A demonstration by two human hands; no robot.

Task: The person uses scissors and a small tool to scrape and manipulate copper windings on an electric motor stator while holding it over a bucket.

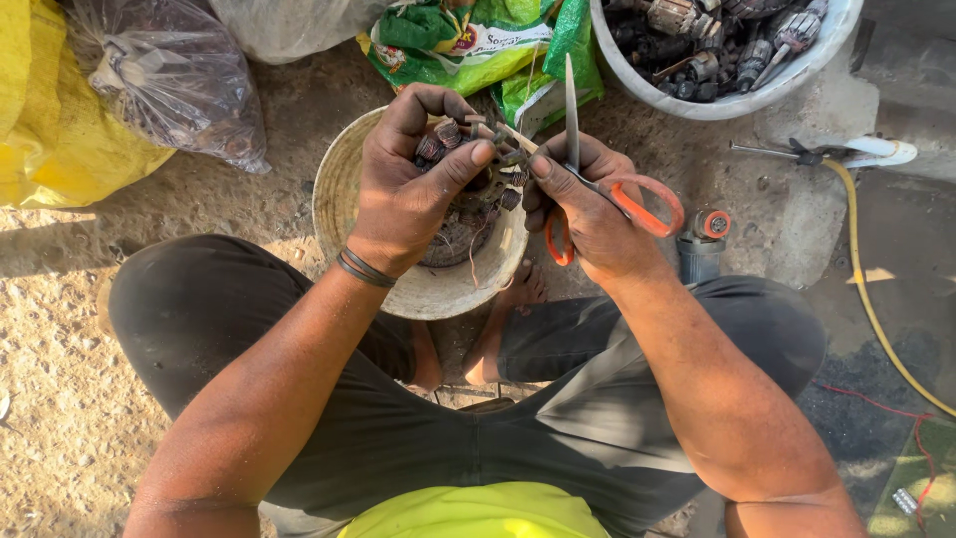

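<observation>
Sandy ground (60,339), lower frame. At centre, left hand (403,194) curled tight around small motor armature (468,149) over pale bowl (423,289); right hand (588,204) closed on orange-handled scissors (597,179), blades upward. Upper right, white tub (737,100) of armatures.

Two hands (403,194), one scissors (597,184), two tubs (334,199).
</observation>
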